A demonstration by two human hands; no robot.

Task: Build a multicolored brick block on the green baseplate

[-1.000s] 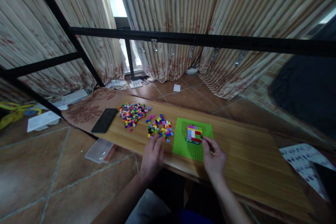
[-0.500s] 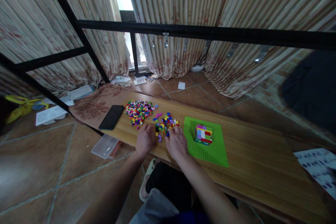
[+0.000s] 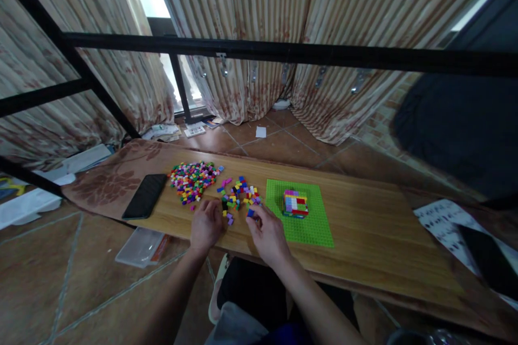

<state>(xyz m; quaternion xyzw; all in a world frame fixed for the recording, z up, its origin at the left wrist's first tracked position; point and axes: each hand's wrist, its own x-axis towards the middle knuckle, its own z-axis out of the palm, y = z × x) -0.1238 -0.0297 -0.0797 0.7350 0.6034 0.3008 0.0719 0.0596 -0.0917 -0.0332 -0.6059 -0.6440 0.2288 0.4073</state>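
Observation:
My right hand pinches a blue toy brick between thumb and fingers, just above the wooden board. My left hand rests at the board's near side with its fingers curled together; what they hold, if anything, is hidden. Between and beyond the hands lies a small loose group of mixed bricks. Right of my right hand is a green baseplate, bearing a block built of coloured bricks with white, red, purple and yellow on top.
A larger heap of small bricks lies at the left, beside a black phone. On the floor below is a clear plastic box. A printed sheet with another dark phone is at the right. A black metal rail crosses beyond the board.
My right hand has lifted back from the loose bricks and now shows a blue brick in its fingers. The view has turned to the right. My left hand stays near the bricks.

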